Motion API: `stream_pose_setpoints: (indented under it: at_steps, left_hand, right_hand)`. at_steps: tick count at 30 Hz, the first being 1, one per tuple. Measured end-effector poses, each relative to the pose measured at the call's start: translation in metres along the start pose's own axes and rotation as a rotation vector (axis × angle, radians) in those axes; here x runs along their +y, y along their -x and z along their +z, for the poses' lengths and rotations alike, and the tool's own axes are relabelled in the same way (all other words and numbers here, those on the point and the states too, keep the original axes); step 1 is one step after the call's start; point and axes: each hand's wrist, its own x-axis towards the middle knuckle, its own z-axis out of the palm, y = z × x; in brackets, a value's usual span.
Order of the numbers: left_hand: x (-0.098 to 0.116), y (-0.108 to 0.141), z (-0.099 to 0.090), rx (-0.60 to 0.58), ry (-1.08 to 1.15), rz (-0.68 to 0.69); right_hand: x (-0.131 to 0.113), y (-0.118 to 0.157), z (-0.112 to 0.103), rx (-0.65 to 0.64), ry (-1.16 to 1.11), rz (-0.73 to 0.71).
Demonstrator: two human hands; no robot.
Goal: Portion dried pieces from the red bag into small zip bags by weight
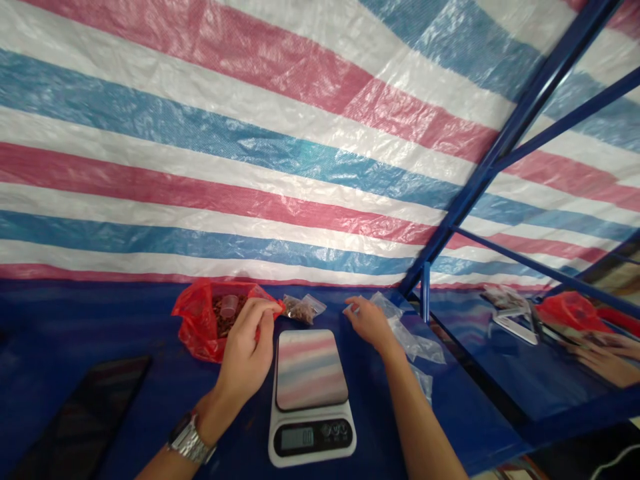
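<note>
Blue table (175,383), your left hand (247,350) pinches the red bag (194,323), so go easy; your right hand (371,325)'s loosely open beside clear bags (411,341).

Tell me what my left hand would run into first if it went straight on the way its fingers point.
Probably the small clear bag of brown bits, just past the left hand, though depth is hard to judge.
</note>
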Motion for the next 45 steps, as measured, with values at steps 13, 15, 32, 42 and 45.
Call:
stream_pose_setpoints:
  at_steps: [13, 15, 32, 42, 45]
  left_hand:
    - [-0.001, 0.010, 0.008, -0.162, -0.164, 0.068]
    - [-0.003, 0.015, 0.013, -0.208, -0.242, 0.092]
    - [-0.008, 0.010, 0.005, -0.280, -0.420, 0.336]
    - [-0.007, 0.005, -0.001, -0.188, -0.252, 0.228]
    - [-0.014, -0.006, -0.011, 0.009, -0.216, 0.047]
  right_hand:
    - [-0.055, 0.006, -0.004, 0.191, -0.604, -0.130]
    - [-0.079, 0.018, -0.007, 0.154, -0.831, -0.236]
    - [-0.123, 0.049, -0.011, 0.047, -1.005, -0.373]
    - [-0.116, 0.045, -0.005, -0.017, -1.036, -0.310]
    - [-0.112, 0.042, 0.001, 0.059, -0.968, -0.274]
